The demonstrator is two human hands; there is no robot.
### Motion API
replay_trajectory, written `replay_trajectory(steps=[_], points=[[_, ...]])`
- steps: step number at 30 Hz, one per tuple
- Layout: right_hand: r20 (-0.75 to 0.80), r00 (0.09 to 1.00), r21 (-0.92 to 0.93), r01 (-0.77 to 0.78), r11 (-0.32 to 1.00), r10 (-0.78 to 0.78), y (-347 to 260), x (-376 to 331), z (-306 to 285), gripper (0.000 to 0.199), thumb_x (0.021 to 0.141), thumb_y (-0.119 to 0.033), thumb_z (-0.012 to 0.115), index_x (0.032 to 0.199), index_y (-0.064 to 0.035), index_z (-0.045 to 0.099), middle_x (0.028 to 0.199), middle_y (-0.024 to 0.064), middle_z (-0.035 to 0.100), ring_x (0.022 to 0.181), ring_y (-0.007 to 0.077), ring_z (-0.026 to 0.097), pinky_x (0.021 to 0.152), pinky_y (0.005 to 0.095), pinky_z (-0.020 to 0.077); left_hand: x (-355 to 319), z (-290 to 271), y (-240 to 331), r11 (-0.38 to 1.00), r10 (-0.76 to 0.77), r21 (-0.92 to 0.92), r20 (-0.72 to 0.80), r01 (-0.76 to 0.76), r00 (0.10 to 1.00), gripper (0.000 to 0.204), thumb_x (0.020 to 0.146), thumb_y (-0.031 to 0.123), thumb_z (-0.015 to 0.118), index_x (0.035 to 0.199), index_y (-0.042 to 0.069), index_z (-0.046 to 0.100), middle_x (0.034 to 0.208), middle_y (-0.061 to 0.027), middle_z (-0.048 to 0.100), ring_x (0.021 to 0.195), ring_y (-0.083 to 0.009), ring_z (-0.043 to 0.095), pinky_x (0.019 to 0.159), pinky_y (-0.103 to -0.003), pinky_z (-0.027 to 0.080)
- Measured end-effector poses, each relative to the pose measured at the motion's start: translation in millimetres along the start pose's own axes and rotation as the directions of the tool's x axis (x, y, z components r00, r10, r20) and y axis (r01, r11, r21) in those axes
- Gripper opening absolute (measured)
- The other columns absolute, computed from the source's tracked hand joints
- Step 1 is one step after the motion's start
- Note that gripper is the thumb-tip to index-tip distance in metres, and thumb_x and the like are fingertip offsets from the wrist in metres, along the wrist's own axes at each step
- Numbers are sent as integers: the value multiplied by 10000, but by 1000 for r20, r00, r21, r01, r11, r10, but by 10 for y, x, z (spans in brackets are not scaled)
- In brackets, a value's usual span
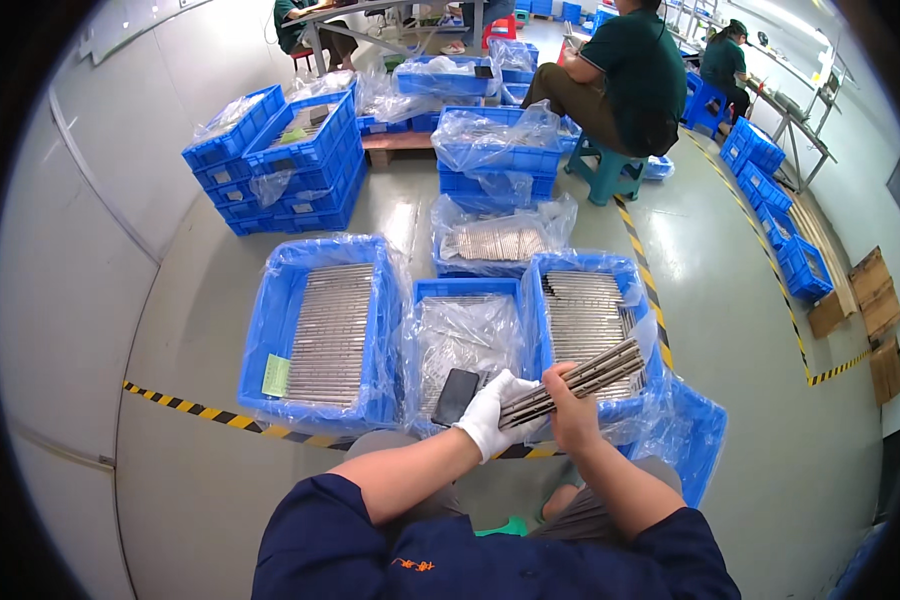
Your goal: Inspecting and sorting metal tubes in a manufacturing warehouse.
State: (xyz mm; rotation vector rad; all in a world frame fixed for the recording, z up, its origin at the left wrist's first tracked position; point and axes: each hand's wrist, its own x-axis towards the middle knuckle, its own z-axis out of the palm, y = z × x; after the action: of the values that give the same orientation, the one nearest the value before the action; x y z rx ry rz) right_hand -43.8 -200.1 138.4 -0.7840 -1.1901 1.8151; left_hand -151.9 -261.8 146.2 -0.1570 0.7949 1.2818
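Note:
A bundle of metal rods (595,375) slants between my hands, its far end up to the right. My left hand (493,412), in a white glove, is closed around the lower end. Bare, my right hand (572,412) grips the bundle near its middle. Beneath the bundle's far end stands the right blue crate (642,345), lined with plastic and holding rows of similar rods (582,312). The left blue crate (282,270) holds a long stack of rods (332,335) and a green label (276,375). A black phone (456,396) lies on the plastic-covered middle crate (467,288), beside my gloved hand.
Farther ahead is another crate of rods (498,243), with stacked blue crates (300,190) behind at the left. An empty-looking plastic-lined crate (682,440) sits by my right knee. A person (625,85) sits on a green stool (607,175). Striped tape (645,275) marks the floor.

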Motion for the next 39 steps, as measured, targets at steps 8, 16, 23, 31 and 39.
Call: replay_trajectory(steps=[8,16,23,31,39], points=[[320,903,92,-329,940,285,-204,134,-205,60,794,-124,546,792,-71,518,730,-5,497,673,69,465,605,211,379,-46,-129,-79,925,-379,177,519,337,767,463,825,464,471,1075,77,510,809,-70,555,596,-140,507,535,-256,425],[197,854,-190,-448,874,481,-206,81,-26,195,809,-257,573,838,-70,528,690,-27,483,571,65,433,520,214,370,-149,-99,-99,910,-347,364,407,199,845,218,861,336,475,883,121,501,532,44,383,420,-86,366,410,-235,300],[-42,858,171,-499,850,512,-308,273,-257,208,837,-195,495,1014,-89,472,709,-3,430,571,86,416,496,227,361,-84,-182,144,750,103,623,223,-223,969,343,873,315,453,1083,52,521,569,25,444,409,-68,381,375,-207,303],[421,859,-786,186,589,291,-152,192,-406,339,762,-2,413,1056,-79,563,933,116,598,840,194,581,696,303,455,-193,-59,262,646,255,701,174,-301,951,226,810,275,565,838,51,544,624,-35,554,383,-73,394,345,-215,289],[83,994,155,-88,984,75,-648,393,-490,289,872,-72,414,1151,-19,465,1034,120,561,857,185,583,742,294,483,-314,-40,300,650,241,673,259,-353,936,205,821,241,548,868,41,539,653,-55,588,379,-67,393,349,-204,299]])
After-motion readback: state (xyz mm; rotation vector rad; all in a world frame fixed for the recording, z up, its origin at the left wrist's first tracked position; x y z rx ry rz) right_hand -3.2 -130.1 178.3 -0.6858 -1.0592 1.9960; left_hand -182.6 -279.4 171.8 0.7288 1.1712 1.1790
